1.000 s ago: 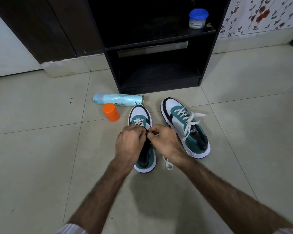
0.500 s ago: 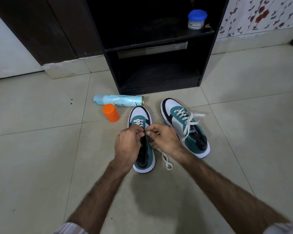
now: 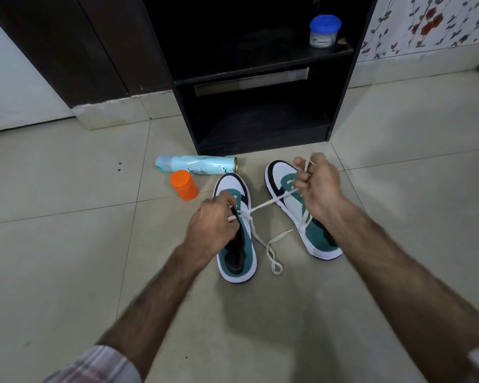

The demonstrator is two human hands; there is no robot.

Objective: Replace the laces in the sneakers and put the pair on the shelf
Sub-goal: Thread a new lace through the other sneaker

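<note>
From the head view, your left hand [image 3: 210, 230] grips the tongue area of the white-and-teal canvas sneaker [image 3: 237, 230] at frame centre, while your right hand [image 3: 317, 186] pinches the flat white cotton lace [image 3: 271, 201] and draws it taut toward the upper right, above the second white-and-teal sneaker [image 3: 293, 205]. The lace looks soft and limp, so hold it near the tip; its loose tail [image 3: 274, 252] lies on the tiled floor [image 3: 67, 258] between the shoes. The black wooden shelf [image 3: 260, 125] stands beyond, upper centre. A pale blue spray can [image 3: 195, 164] and orange plastic cap [image 3: 183, 185] lie left of the sneakers, likely clear of the path.
</note>
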